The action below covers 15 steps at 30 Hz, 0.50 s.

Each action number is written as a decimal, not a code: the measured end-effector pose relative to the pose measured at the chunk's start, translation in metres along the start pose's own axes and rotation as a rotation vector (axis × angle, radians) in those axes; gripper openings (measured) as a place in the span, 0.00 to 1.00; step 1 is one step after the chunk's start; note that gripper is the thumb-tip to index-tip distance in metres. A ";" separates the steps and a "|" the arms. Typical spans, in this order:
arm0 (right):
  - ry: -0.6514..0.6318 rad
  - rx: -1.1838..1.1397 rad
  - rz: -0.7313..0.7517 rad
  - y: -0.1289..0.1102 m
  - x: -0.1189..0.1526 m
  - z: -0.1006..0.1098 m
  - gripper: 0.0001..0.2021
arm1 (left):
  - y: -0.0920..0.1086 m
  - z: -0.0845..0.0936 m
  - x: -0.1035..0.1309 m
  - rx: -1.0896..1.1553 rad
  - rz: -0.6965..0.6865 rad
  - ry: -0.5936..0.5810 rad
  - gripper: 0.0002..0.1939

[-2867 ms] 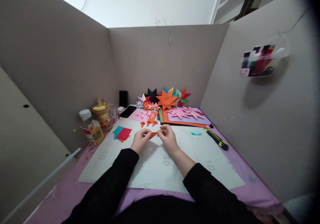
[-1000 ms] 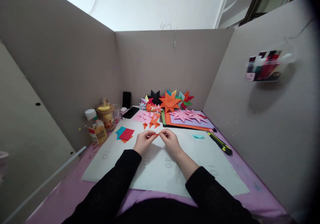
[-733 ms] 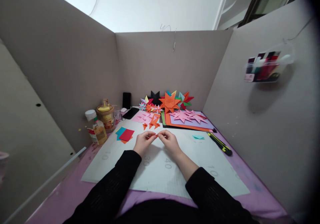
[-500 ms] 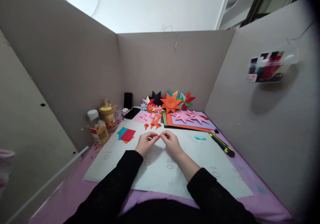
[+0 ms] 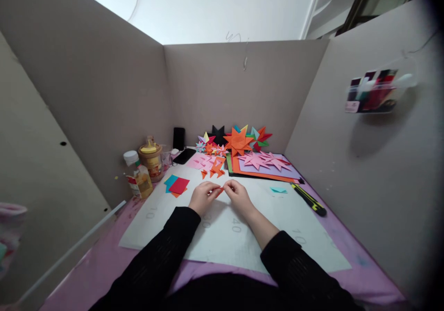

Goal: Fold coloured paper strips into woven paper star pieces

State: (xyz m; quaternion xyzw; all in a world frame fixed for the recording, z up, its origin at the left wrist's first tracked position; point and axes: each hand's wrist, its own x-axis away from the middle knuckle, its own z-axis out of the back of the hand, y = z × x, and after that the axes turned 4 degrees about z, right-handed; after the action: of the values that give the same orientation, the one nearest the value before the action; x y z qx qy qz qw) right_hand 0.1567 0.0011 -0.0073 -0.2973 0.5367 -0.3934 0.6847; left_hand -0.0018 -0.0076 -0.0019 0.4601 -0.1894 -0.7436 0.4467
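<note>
Above the middle of the white board [image 5: 218, 248], my left hand [image 5: 204, 198] and my right hand [image 5: 239, 196] meet at the fingertips. Between them they pinch a small piece of orange paper [image 5: 221, 189], mostly covered by the fingers. Both hands are closed, thumbs against forefingers. Just beyond lie several small folded orange paper pieces [image 5: 212, 173]. Left of my hands is a loose stack of red, blue and orange paper squares, with the red square [image 5: 179, 185] on top. A folded turquoise paper piece [image 5: 278, 190] rests to the right.
Folded paper stars [image 5: 238, 142] stand along the back wall. Pink stars [image 5: 255, 160] lie on stacked coloured sheets. A yellow-black cutter knife [image 5: 310, 200] lies at the right edge. On the left are a glue bottle [image 5: 140, 181], a brown jar [image 5: 151, 161] and a black phone [image 5: 185, 156].
The view has shifted slightly. My hands stay together at nearly the same spot, and a little more of the orange paper shows between the fingertips.
</note>
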 end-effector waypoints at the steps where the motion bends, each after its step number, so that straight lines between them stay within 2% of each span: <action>1: 0.001 0.006 0.003 0.000 0.000 0.000 0.08 | -0.001 0.000 0.000 -0.015 -0.004 0.001 0.10; 8: 0.002 0.032 0.030 0.001 0.001 0.000 0.08 | -0.007 -0.001 0.000 -0.056 -0.053 0.017 0.09; 15: 0.007 0.054 0.045 0.002 0.001 0.000 0.07 | -0.001 0.000 0.001 -0.079 -0.001 0.010 0.10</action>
State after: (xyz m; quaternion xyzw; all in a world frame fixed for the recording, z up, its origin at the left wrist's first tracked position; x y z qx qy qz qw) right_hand 0.1573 0.0008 -0.0093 -0.2653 0.5349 -0.3934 0.6991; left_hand -0.0020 -0.0079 -0.0029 0.4458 -0.1577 -0.7483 0.4651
